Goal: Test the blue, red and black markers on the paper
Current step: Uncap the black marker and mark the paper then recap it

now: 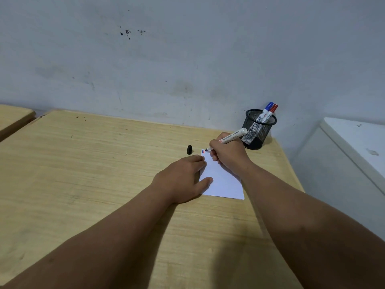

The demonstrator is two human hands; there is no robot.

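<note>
A white paper (224, 182) lies on the wooden table (87, 167). My left hand (183, 178) rests flat on the paper's left edge, fingers spread. My right hand (228, 154) grips an uncapped white-bodied black marker (233, 137), its dark tip touching the paper's far left corner. Short blue and red strokes (203, 151) sit just beside the tip. The marker's black cap (189, 149) stands on the table left of the paper. Capped blue marker (268, 106) and red marker (274, 109) stand in a black mesh holder (258, 130).
The mesh holder stands at the table's far right corner, against the grey wall (187, 59). A white cabinet or appliance (354, 155) stands right of the table. Another wooden surface (12, 117) lies at the far left.
</note>
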